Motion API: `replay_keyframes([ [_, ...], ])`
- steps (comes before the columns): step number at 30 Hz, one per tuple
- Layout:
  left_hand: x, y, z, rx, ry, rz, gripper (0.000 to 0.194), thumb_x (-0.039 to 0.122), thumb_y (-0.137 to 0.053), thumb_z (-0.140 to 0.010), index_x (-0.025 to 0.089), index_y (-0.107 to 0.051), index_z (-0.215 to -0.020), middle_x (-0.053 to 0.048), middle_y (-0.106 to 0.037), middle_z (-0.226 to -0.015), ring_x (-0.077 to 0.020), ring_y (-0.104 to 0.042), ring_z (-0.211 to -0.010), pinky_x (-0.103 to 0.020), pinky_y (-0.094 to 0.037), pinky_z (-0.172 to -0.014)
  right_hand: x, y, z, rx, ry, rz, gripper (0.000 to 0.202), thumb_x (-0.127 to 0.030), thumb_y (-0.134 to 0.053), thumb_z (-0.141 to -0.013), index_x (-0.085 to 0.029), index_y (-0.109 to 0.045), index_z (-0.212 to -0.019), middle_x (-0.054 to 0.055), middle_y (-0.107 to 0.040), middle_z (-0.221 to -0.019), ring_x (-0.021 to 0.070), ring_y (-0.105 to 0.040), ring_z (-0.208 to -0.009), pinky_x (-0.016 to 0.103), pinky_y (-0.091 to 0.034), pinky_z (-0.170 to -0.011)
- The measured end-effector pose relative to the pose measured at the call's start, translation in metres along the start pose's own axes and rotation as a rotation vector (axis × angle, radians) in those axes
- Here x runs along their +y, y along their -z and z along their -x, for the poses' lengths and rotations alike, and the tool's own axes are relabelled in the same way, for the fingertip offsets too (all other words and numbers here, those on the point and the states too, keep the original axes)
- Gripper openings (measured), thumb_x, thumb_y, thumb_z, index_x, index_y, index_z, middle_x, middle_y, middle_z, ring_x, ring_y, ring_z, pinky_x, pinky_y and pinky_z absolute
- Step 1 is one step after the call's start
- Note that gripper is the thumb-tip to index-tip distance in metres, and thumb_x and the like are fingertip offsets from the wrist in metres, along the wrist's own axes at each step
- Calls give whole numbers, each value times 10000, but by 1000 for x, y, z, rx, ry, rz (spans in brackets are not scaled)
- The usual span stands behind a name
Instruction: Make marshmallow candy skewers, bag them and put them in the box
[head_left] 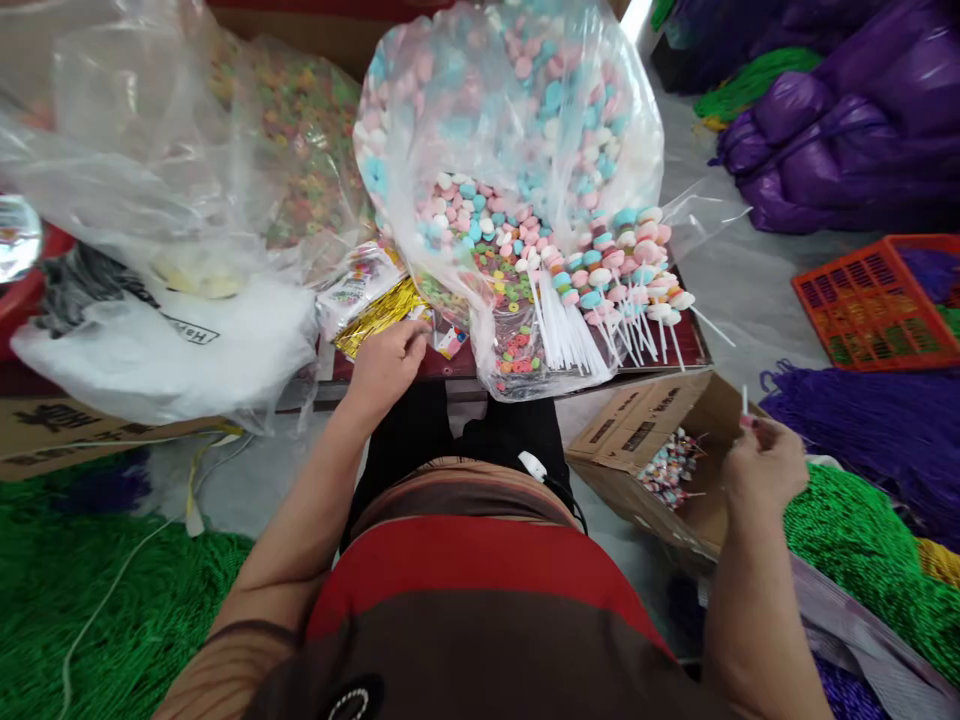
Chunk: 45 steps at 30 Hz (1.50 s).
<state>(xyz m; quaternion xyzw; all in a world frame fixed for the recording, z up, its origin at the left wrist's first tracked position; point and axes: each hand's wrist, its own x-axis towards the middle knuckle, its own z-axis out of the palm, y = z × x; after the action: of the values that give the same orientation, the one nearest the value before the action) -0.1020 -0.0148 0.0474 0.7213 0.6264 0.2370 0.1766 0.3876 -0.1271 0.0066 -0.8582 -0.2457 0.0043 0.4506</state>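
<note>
My left hand (386,365) rests at the table's front edge with its fingers curled, beside gold twist ties (386,312) and printed plastic wrappers (360,275). Whatever its fingertips hold is hidden. Off to the right, my right hand (765,468) is closed on a white lollipop stick (745,398), whose end points up; the rest of it is hidden by the hand. That hand is over the right side of an open cardboard box (637,425) with wrapped candy sticks (673,470) inside. Skewered candies (634,265) lie on the table next to bare white sticks (562,325).
Large clear bags of pastel candies (495,90) and ring candies (307,140) crowd the table. A white plastic bag (172,350) lies at the left. Green cords (112,590), purple bundles (847,130) and an orange crate (870,305) are on the floor.
</note>
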Motion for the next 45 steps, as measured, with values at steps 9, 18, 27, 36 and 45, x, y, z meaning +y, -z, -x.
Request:
replay_keyframes([
  [9,29,-26,-5,-76,-34,-287,299,419,-688,-926,169,-676,-1089,-146,-734,-1111,-300,-682,-1058,-361,-494,-849,-92,-31,83,-393,320,-513,187,-425,-761,-856,-285,-790,-976,47,-799,-862,246,-768,-738,491,-616,-838],
  [18,19,-23,-8,14,-24,-264,214,257,-518,-999,180,-706,-931,-123,-717,-1003,-260,-669,-959,-362,-475,-822,-166,-82,176,-1184,143,-678,319,-524,-751,-871,-250,-783,-1031,31,-824,-907,180,-772,-746,355,-643,-759],
  [27,51,-19,17,89,-359,103,210,323,-559,-989,183,-712,-1024,-95,-708,-1029,-225,-622,-1001,-372,-502,-944,-186,-119,201,-1277,-62,-790,432,-572,-801,-782,-261,-796,-1082,-4,-784,-889,173,-733,-867,308,-623,-772],
  [36,33,-11,-9,-295,-39,774,692,643,-749,-804,164,-630,-1289,-63,-708,-1000,-186,-658,-887,-300,-525,-784,-182,-99,177,-1427,-143,-812,390,-520,-908,-693,-250,-798,-953,-29,-716,-715,118,-654,-611,252,-560,-558],
  [45,52,-13,0,-395,38,823,577,744,-643,-816,175,-590,-736,19,-548,-688,-116,-490,-666,-251,-418,-657,-170,-98,182,-1083,-10,-688,575,-718,-806,-713,-213,-562,-587,-74,-469,-450,68,-344,-414,241,-274,-424],
])
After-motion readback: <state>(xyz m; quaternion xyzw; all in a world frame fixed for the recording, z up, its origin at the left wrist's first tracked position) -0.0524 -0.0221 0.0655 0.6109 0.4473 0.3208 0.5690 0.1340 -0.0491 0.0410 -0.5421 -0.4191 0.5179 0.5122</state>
